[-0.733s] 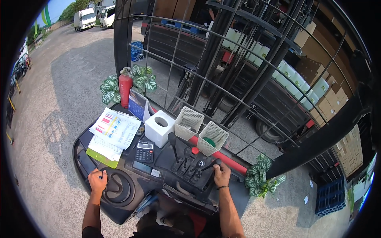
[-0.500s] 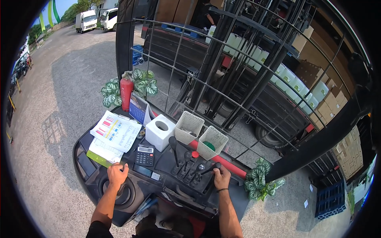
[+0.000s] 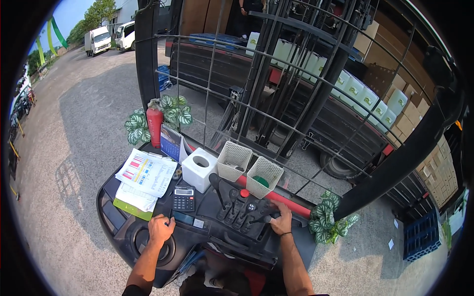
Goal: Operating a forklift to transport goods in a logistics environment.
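Note:
I sit in a forklift cab and look down at its black dashboard (image 3: 207,232). My left hand (image 3: 160,229) grips the knob of the black steering wheel (image 3: 143,244) at the lower left. My right hand (image 3: 282,223) is closed on the rightmost of several black control levers (image 3: 247,212). A red button (image 3: 244,193) sits just behind the levers. The black mast (image 3: 286,84) rises ahead, behind a wire guard.
On the dashboard lie a calculator (image 3: 183,198), a clipboard with papers (image 3: 144,173), a white tissue box (image 3: 199,169), a small calendar (image 3: 171,142) and two mesh baskets (image 3: 249,169). A red fire extinguisher (image 3: 154,126) and leafy plants (image 3: 328,222) flank the cab. A loaded truck bed (image 3: 345,113) stands ahead.
My left hand has swung with the steering wheel from its left side round to its top right. My right hand stays on the lever.

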`<action>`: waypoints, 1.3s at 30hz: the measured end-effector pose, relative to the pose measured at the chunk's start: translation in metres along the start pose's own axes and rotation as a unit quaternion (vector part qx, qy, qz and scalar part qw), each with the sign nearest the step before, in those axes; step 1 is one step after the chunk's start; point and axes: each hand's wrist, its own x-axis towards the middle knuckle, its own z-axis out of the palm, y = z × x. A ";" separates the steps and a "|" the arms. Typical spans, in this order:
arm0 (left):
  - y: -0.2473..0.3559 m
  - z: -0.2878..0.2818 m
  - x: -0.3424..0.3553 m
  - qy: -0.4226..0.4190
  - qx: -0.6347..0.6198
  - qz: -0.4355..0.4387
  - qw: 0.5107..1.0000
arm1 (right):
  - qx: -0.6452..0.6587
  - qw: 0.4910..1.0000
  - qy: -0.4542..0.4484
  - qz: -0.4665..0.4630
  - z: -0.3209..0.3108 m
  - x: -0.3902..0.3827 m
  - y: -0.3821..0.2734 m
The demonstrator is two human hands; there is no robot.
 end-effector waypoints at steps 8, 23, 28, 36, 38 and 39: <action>0.003 -0.006 -0.003 -0.018 0.011 -0.002 1.000 | -0.290 0.950 -0.001 0.118 -0.041 -0.027 -0.003; -0.028 -0.068 -0.075 0.096 0.111 -0.106 0.983 | -0.225 0.971 -0.064 0.040 -0.104 -0.035 0.029; -0.018 -0.089 -0.174 0.024 0.067 -0.008 0.997 | -0.236 0.968 -0.077 0.020 -0.112 -0.048 0.009; -0.035 -0.109 -0.170 0.036 0.062 -0.035 0.997 | -0.246 0.963 -0.105 0.039 -0.089 -0.061 0.004; -0.044 -0.093 -0.147 0.058 0.064 -0.045 0.995 | -0.252 0.963 -0.091 0.036 -0.085 -0.053 0.008; -0.036 -0.086 -0.133 0.074 0.055 -0.038 0.995 | -0.254 0.963 -0.083 0.040 -0.085 -0.045 0.013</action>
